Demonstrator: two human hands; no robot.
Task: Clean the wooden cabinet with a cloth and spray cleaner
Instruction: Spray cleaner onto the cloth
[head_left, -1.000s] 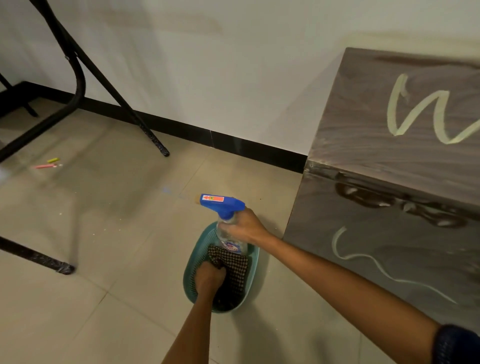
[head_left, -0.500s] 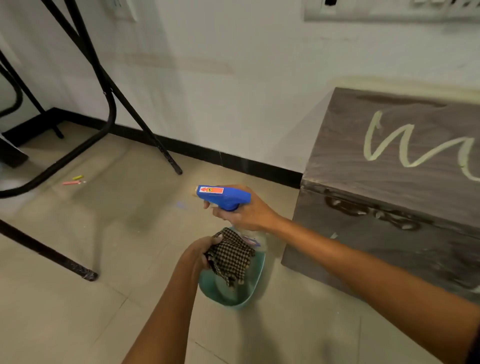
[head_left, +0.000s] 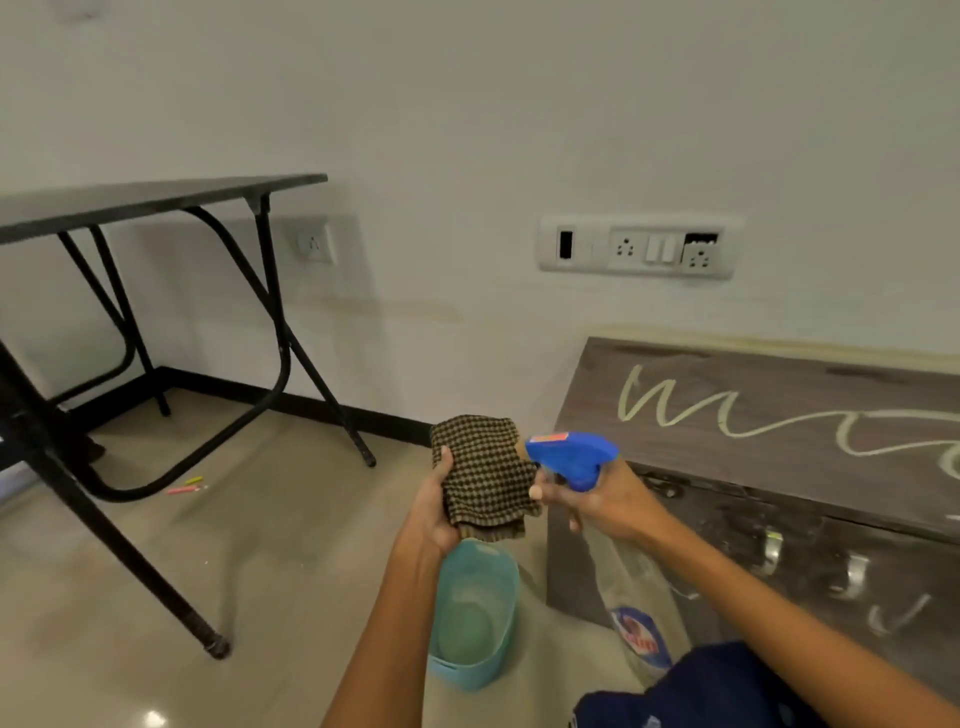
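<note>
Open floor (head_left: 270, 561) lies left of the teal tub (head_left: 475, 613), reaching the black folding table's legs (head_left: 280, 332). The wooden cabinet (head_left: 753, 415) blocks the right, touching the wall (head_left: 467, 130); above its top, air is free.

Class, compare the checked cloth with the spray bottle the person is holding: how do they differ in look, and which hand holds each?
The cloth is soft, folded and brown-checked; the spray bottle is hard plastic with a blue trigger head and clear body. The cloth is in the left hand; the bottle is in the right hand. The cloth is held flat, facing the bottle's nozzle. Both are lifted above the teal basin, beside the wooden cabinet.
</note>
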